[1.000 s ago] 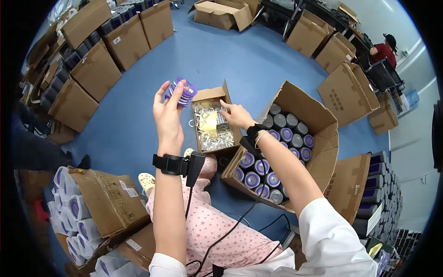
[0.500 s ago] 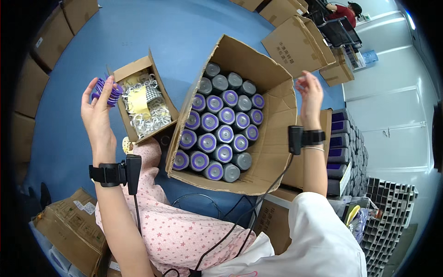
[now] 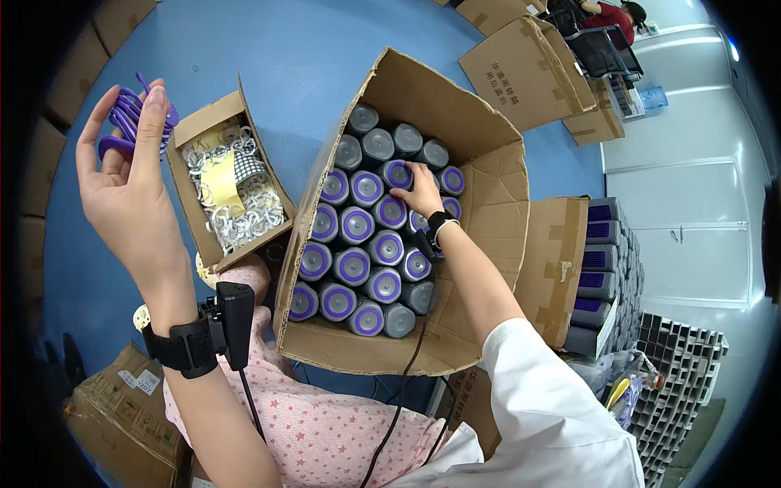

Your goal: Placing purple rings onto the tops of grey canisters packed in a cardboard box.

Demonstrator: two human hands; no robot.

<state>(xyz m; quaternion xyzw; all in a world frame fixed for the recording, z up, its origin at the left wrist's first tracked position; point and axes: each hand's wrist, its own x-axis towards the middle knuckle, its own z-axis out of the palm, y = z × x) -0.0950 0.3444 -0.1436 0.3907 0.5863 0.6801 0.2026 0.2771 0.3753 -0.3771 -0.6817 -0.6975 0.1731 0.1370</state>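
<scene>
Far left, the left hand (image 3: pixel 130 195) is raised, palm toward the camera, its fingers (image 3: pixel 150 122) curled loosely around a bunch of purple rings (image 3: pixel 130 118) — held between thumb and fingertips, up in the air above the blue floor (image 3: pixel 268 57). Just to the right of it and lower lies a small open box (image 3: pixel 191 130) filled with white rings and a yellowish slip; the purple bunch sits beside that box's upper left corner, not in it.

Next comes the big open carton (image 3: pixel 488 187), packed with upright grey cans (image 3: pixel 358 264) standing in rows, most showing a purple ring on top, a few at the far end and the near right corner plain grey. Their long axes point straight up at the camera. The right hand (image 3: pixel 423 191) reaches into the carton from the lower right, fingers bent down onto a can (image 3: pixel 396 172) in the far rows — touching its top; whether they grip it I cannot tell. This hand is the nearer one to the cans; the left hand is well apart from them.

Right of the carton stand more cardboard boxes (image 3: pixel 561 260) and stacked cans by a white wall.
</scene>
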